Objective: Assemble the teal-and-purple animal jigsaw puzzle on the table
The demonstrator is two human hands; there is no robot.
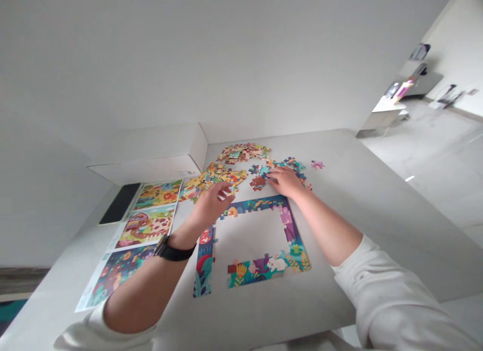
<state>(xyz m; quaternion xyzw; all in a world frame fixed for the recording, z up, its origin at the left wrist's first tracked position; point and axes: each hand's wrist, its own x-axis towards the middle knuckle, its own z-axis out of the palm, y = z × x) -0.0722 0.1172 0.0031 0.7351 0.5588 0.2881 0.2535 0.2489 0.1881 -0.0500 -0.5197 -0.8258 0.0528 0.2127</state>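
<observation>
Two hands checked: left hand raised and open, nothing seen held, over loose jigsaw pieces; right hand lay flat, unclenched, on a joined piece cluster near the tabletop's far edge, sensibly clear of the part-built puzzle border

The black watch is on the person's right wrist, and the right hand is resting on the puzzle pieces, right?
No, the head view shows the black watch on the left wrist. The right hand is resting on the puzzle pieces, as you said.
</observation>
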